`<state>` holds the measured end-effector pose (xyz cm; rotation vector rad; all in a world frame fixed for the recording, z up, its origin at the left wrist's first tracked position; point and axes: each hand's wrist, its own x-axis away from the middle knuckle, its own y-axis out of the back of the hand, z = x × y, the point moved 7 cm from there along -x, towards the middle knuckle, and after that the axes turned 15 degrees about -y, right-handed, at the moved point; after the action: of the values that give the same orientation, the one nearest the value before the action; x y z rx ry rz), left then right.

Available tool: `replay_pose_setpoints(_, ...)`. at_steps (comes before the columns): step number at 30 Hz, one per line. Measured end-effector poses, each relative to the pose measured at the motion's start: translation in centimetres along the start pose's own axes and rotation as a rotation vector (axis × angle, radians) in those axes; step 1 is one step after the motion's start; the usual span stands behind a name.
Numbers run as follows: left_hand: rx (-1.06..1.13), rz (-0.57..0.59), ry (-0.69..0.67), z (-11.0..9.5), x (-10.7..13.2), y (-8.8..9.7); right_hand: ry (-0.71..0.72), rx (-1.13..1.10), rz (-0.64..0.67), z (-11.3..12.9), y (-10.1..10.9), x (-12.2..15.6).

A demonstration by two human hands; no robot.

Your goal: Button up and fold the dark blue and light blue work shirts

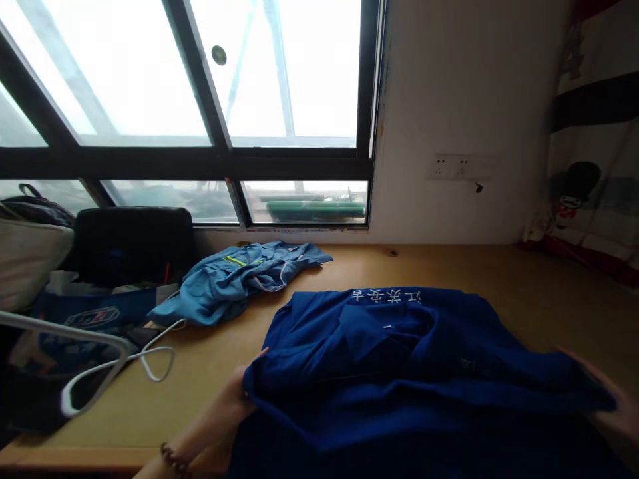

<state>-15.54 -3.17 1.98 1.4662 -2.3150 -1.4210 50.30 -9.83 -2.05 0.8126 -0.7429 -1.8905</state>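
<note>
A dark blue work jacket (369, 372) with a collar and a row of white characters on its back lies partly on the wooden table. Its near part is lifted and hangs over the table's front edge. My left hand (237, 392), with a beaded bracelet at the wrist, grips the cloth at the left side, its fingers partly under the fabric. At the far right, my right hand (612, 402) holds the other side of the jacket, blurred and partly covered by cloth.
A lighter blue garment (249, 273) with a yellow-green stripe lies crumpled at the table's back left. A white cable (162, 349) and white bar (100, 336) are at left, near a dark blue bag (94, 313). Beyond the wooden table (190, 406) are a window and a curtain (594, 159).
</note>
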Motion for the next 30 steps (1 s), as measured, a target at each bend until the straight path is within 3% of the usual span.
replay_pose_setpoints(3,-0.138,0.089,-0.111,-1.6,1.3,-0.7,0.102,0.148,0.057,3.8,0.4,2.3)
replay_pose_setpoints(6,-0.256,0.015,-0.141,-3.0,1.9,-0.5,0.324,0.424,-0.044,9.7,0.6,4.4)
replay_pose_setpoints(9,-0.345,-0.025,-0.281,-4.9,2.2,-0.6,0.523,0.579,-0.056,14.4,-1.0,6.1)
replay_pose_setpoints(11,-0.392,-0.007,-0.336,-5.8,2.0,-0.8,0.582,0.625,-0.041,16.6,-2.3,6.9)
replay_pose_setpoints(14,-0.421,0.067,-0.310,-6.3,1.5,-1.0,0.574,0.623,-0.015,18.9,-3.8,7.2)
replay_pose_setpoints(17,-0.394,0.202,-0.334,-6.8,1.4,-1.6,0.557,0.589,0.034,20.0,-4.9,7.2)
replay_pose_setpoints(19,-0.386,0.218,-0.398,-7.2,1.8,-1.4,0.587,0.571,0.055,20.1,-5.2,7.4)
replay_pose_setpoints(25,-0.450,-0.026,-0.467,-7.9,4.0,1.4,0.805,0.535,-0.095,19.4,-3.3,11.0)
replay_pose_setpoints(30,-0.528,-0.091,-0.399,-8.3,6.1,-0.1,0.929,0.578,-0.201,18.3,-4.2,15.6)
